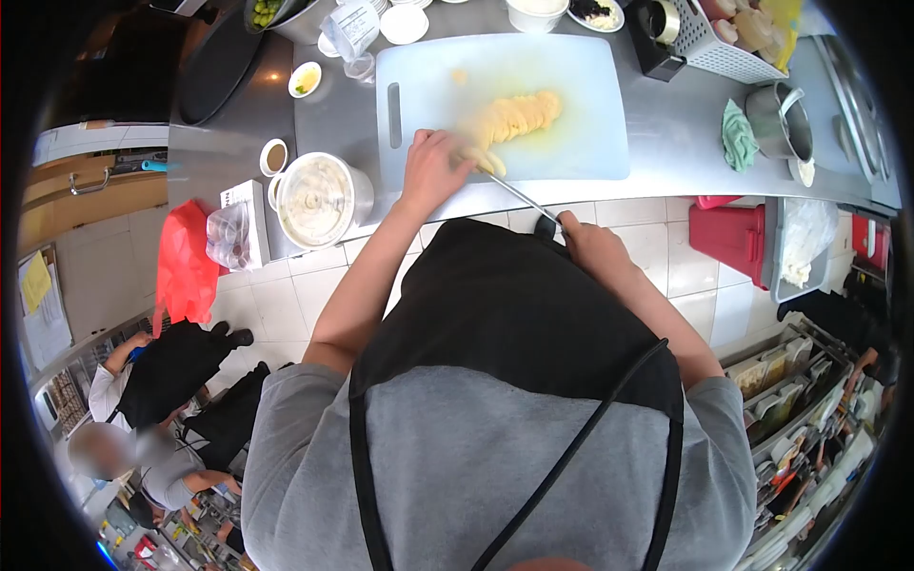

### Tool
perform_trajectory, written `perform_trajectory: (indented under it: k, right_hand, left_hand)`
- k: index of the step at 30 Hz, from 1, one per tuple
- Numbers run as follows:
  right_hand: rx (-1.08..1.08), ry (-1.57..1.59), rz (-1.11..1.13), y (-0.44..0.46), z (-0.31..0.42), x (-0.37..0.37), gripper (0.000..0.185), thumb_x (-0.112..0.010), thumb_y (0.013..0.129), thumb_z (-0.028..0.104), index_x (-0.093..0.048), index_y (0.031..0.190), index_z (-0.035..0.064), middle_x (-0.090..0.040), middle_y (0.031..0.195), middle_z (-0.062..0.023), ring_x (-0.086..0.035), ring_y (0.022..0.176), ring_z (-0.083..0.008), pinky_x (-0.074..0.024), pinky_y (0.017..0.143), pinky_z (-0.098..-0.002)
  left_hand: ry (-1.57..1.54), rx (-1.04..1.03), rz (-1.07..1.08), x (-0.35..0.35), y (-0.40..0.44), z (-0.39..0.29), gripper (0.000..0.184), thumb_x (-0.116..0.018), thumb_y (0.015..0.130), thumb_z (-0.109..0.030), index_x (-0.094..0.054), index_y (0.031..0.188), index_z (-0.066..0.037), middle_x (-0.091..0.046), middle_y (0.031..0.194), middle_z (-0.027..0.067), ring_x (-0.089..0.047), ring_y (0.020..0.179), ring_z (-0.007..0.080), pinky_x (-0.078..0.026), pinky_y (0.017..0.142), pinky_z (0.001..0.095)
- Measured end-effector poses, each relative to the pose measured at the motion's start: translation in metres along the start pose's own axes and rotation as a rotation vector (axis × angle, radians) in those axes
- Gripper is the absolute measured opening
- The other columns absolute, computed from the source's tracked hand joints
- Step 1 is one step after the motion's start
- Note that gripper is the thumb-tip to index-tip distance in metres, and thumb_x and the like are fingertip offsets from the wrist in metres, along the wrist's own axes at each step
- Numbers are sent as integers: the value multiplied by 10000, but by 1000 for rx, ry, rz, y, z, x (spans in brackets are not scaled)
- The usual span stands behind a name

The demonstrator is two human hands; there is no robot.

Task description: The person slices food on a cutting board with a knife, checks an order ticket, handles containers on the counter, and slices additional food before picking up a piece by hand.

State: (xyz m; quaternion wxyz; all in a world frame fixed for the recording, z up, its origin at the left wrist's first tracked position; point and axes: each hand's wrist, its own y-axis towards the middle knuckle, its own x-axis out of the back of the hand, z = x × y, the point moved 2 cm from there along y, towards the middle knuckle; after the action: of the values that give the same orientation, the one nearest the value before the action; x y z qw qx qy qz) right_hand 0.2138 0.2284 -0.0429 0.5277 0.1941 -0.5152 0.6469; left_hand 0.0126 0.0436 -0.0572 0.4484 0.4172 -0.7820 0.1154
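Observation:
A pale yellow food piece, cut into a row of slices (519, 116), lies on the white cutting board (581, 71). My right hand (592, 240) is wrapped round the handle of a knife (522, 197) at the board's near edge. The blade points up and left to the near end of the food. My left hand (436, 167) rests at the board's near edge, its fingertips against a yellow end piece (487, 160) beside the blade tip. A small yellow bit (459, 76) lies apart on the board.
Left of the board are a lidded white tub (319, 202), small sauce cups (274, 157) and a bowl (305, 80). To the right are a green cloth (738, 135), a metal pot (776, 124) and a white basket (728, 52). Other people (171, 371) are at the lower left.

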Motion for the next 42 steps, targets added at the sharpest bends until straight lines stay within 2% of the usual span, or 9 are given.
perform_trajectory:
  k: [4, 7, 10, 16, 23, 25, 32, 38, 42]
  right_hand:
    - [23, 6, -11, 2, 1, 0, 115, -420, 910, 150, -421, 988, 65, -619, 707, -205, -617, 681, -416, -481, 596, -522]
    - [47, 25, -27, 3, -3, -4, 121, -433, 909, 154, -422, 988, 64, -616, 691, -200, -616, 670, -414, -480, 587, -524]
    - [61, 31, -42, 3, -6, -8, 137, -452, 907, 166, -424, 996, 65, -614, 684, -199, -616, 662, -412, -482, 581, -522]
    - [56, 18, -46, 0, -5, -1, 176, -491, 900, 193, -440, 1020, 75, -615, 692, -205, -614, 668, -413, -485, 588, -517]
    - [78, 253, -89, -45, -29, 56, 186, -560, 887, 166, -481, 1017, 58, -570, 684, -243, -574, 703, -435, -410, 599, -483]
    - [48, 256, -127, -53, -38, 71, 199, -567, 885, 163, -486, 1030, 52, -565, 675, -242, -571, 691, -435, -405, 590, -476]
    - [-41, 236, -198, -50, -37, 84, 238, -543, 898, 173, -480, 1087, 41, -588, 681, -249, -580, 713, -442, -435, 627, -494]
    - [-21, 245, -230, -43, -36, 78, 240, -543, 899, 173, -480, 1091, 44, -588, 673, -246, -583, 704, -440, -442, 621, -491]
    - [2, 246, -246, -33, -36, 72, 236, -538, 903, 178, -484, 1090, 45, -588, 666, -240, -584, 693, -438, -447, 614, -488]
  left_hand:
    - [66, 209, 385, -3, 21, 4, 162, -681, 720, -132, -692, 879, -105, -647, 913, 79, -518, 947, 298, -460, 820, 376]
    - [-141, 236, 444, -14, 26, 18, 130, -684, 714, -110, -704, 841, -126, -651, 849, 80, -533, 872, 281, -465, 790, 381]
    - [-39, 113, 387, -12, 32, 12, 101, -717, 688, -65, -688, 784, -53, -664, 794, 79, -553, 826, 248, -470, 753, 359]
    - [124, -196, 202, -15, 55, 21, 136, -725, 662, -51, -694, 793, -68, -646, 813, 45, -541, 847, 254, -462, 760, 363]
    - [128, -144, 130, 0, 42, 2, 213, -727, 651, -56, -688, 857, -95, -607, 876, 16, -512, 882, 246, -436, 808, 354]
    - [99, -275, 234, -10, 33, -5, 178, -713, 658, -49, -675, 827, -88, -570, 899, 22, -495, 907, 243, -431, 812, 352]
    - [249, -196, 349, -23, 29, -28, 119, -677, 671, -10, -650, 766, -76, -537, 930, 56, -476, 958, 246, -427, 831, 344]
    - [-104, -105, 530, -12, 44, -15, 85, -660, 696, -36, -660, 769, -80, -605, 858, 39, -517, 885, 258, -432, 832, 353]
    - [297, -50, 341, -7, 63, 9, 80, -670, 703, -53, -666, 777, -83, -622, 808, 30, -535, 863, 242, -438, 813, 366]
